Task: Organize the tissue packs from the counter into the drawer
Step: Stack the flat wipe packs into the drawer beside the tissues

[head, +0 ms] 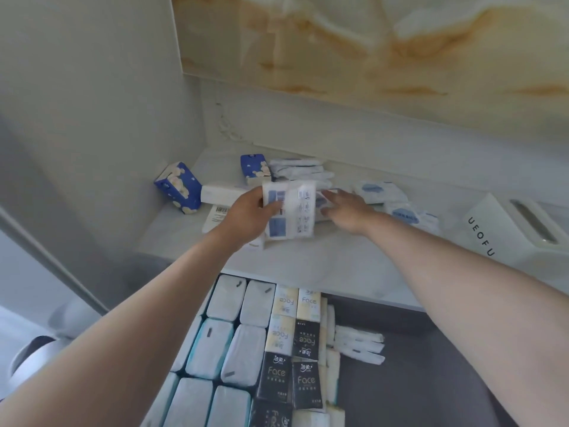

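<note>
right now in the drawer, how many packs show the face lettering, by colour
black Face packs: 4 (one cut off at the bottom edge)
cream Face packs: 3
total: 7

worn: we see our left arm point(129, 328) bare right up to the frame edge | our right arm point(462, 282) bare the same way | left hand point(246, 217) and right hand point(348, 211) both bare | rest of us out of view
</note>
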